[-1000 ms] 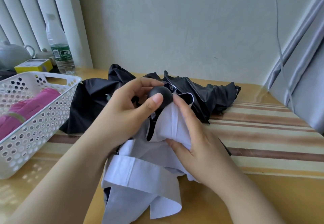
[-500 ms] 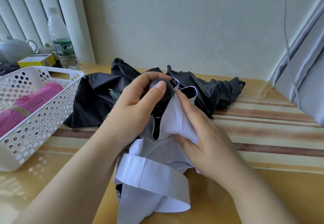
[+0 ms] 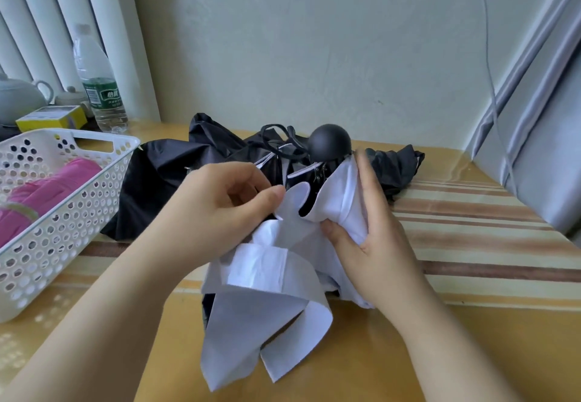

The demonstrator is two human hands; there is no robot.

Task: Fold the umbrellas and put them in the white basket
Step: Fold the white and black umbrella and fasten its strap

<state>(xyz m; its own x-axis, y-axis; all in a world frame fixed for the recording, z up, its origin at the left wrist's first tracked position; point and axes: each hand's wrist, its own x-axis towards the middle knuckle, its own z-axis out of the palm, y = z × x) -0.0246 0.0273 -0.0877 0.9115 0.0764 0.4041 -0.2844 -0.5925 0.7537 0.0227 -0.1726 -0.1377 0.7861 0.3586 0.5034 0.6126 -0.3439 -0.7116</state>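
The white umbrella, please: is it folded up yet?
Not yet: the white umbrella has loose flaps spread on the table, gripped by both hands.

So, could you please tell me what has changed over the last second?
The left hand let go of the black knob and now pinches a white fold of the umbrella lower down. The right hand keeps its grip on the white fabric. The pink umbrella stays in the basket.

left hand point(image 3: 226, 209) pinches white umbrella point(image 3: 267, 279) | right hand point(image 3: 374, 244) grips it
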